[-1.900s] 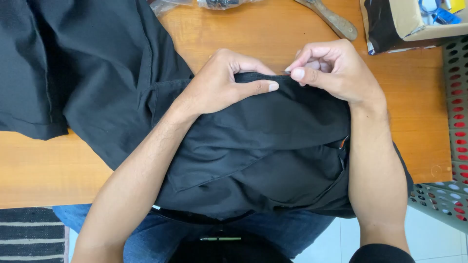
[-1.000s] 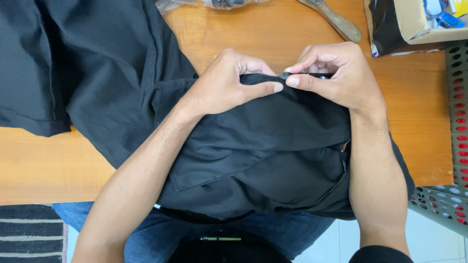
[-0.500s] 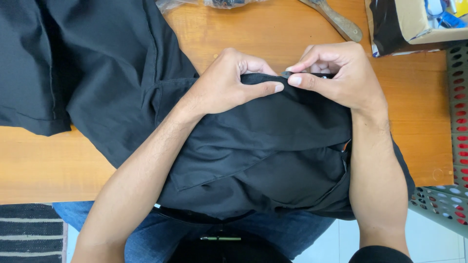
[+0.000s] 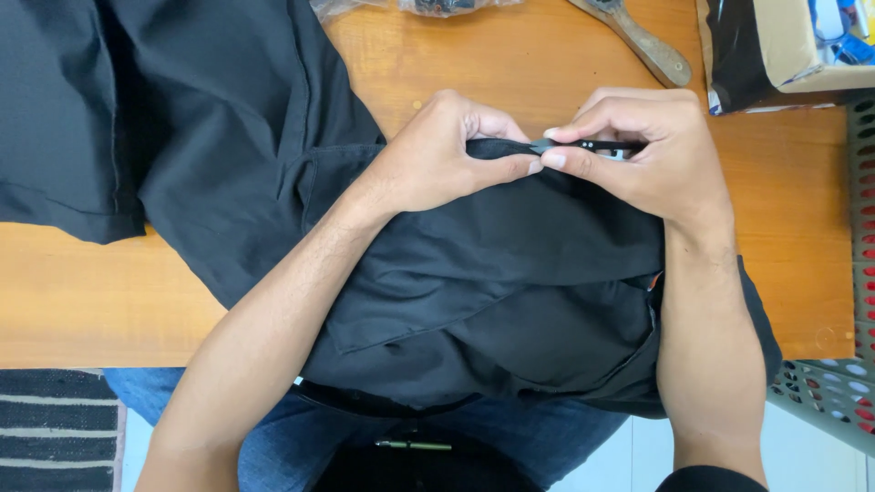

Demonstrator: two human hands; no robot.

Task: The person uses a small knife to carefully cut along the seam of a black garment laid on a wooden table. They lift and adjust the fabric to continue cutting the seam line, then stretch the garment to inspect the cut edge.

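There is just one camera. It sits on the person's head and looks almost straight down. It is close, so both forearms and the two hands fill the middle, and the person's lap shows at the bottom. The wooden counter runs across the top and sides of the view. A strip of floor and a striped rug show at the bottom left corner.

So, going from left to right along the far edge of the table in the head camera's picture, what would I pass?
Black garment → clear plastic bag → wooden handle → cardboard box → perforated basket at the right edge.
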